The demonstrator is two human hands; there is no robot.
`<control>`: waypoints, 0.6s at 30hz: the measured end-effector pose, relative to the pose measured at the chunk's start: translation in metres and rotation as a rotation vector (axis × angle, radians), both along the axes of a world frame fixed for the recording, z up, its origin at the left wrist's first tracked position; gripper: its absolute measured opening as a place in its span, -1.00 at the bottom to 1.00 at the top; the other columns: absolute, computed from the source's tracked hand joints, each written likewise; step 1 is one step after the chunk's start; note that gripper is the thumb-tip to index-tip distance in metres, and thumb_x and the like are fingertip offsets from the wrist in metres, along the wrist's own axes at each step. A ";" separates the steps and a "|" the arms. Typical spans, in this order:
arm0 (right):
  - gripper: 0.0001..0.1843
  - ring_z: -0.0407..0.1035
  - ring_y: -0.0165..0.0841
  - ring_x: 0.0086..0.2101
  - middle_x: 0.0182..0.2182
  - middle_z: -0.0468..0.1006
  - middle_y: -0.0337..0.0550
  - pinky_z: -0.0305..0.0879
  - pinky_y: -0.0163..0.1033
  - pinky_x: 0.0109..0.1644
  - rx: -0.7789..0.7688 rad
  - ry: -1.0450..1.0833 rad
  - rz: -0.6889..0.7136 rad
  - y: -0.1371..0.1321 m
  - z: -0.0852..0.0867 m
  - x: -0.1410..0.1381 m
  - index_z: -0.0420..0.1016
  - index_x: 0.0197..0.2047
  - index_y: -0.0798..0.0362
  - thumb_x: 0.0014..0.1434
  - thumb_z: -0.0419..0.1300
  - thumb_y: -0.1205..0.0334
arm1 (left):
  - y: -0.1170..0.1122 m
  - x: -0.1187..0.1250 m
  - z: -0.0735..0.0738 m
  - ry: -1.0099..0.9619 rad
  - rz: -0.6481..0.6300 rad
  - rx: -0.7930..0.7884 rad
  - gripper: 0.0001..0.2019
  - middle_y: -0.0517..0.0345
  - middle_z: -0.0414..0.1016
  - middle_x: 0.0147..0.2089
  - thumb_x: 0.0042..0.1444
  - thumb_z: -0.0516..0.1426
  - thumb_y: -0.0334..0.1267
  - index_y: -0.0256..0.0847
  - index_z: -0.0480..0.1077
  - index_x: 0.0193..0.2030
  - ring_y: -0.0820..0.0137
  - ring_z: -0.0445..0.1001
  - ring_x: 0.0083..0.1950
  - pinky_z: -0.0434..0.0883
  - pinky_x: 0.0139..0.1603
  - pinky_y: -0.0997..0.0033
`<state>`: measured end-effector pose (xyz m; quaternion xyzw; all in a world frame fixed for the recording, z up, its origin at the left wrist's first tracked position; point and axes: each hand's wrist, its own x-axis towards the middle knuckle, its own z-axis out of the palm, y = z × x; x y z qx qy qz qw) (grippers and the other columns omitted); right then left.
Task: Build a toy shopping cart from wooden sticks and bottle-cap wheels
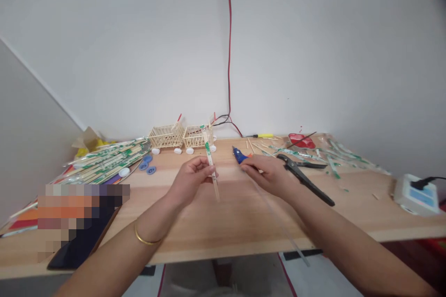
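The left hand (191,178) has its fingertips pinched on a thin wooden stick (212,167), held nearly upright over the middle of the table (237,222). The right hand (270,174) is closed around a blue glue gun (239,154), with its nozzle just beside the stick and a clear glue rod (278,222) trailing off the table edge.

Honestly, the risk looks like hot glue on those pinching fingers, since the nozzle is so close. The long rod could also snag the black cutters (306,178) lying right by that wrist.

As for containers, two little stick-built crates (166,136) sit at the back by the wall, with white caps (155,151) on the table in front of them. They look empty, though the slats make it hard to be sure.
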<state>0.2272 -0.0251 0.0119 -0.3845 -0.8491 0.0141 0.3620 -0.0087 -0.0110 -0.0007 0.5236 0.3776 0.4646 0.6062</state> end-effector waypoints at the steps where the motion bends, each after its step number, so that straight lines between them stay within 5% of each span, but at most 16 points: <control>1: -0.75 0.43 -0.38 -0.38 -0.41 0.58 -0.13 0.27 -0.31 -0.30 0.005 0.024 0.018 0.007 -0.003 -0.007 0.48 -0.30 0.04 0.30 0.01 0.19 | 0.002 0.002 -0.001 0.019 0.009 0.026 -0.77 0.19 0.48 -0.41 -0.07 0.29 -0.15 -0.22 0.43 -0.34 0.45 0.47 -0.35 0.48 -0.26 0.38; 7: -0.80 0.36 -0.44 -0.43 -0.40 0.54 -0.16 0.24 -0.34 -0.33 -0.070 0.178 0.030 0.020 -0.028 -0.020 0.46 -0.23 0.05 0.28 0.05 0.19 | 0.007 0.001 -0.010 0.231 0.072 0.278 -0.85 0.15 0.47 -0.34 0.09 0.18 -0.16 -0.18 0.47 -0.29 0.41 0.42 -0.28 0.39 -0.17 0.37; 13: -0.66 0.27 -0.45 -0.49 -0.47 0.43 -0.25 0.23 -0.33 -0.37 -0.228 0.350 0.117 0.008 0.000 -0.025 0.35 0.06 0.07 0.29 0.05 0.10 | 0.000 0.007 -0.020 0.477 0.033 0.518 -0.89 0.15 0.43 -0.33 0.16 0.11 -0.21 -0.16 0.42 -0.29 0.41 0.39 -0.28 0.32 -0.24 0.43; 18: -0.73 0.37 -0.42 -0.38 -0.43 0.50 -0.19 0.25 -0.32 -0.26 -0.248 0.241 0.174 0.013 0.013 -0.044 0.45 -0.36 0.05 0.30 0.03 0.16 | 0.001 0.007 -0.026 0.514 0.018 0.510 -0.92 0.17 0.47 -0.34 0.14 0.11 -0.23 -0.13 0.39 -0.33 0.41 0.40 -0.31 0.33 -0.27 0.42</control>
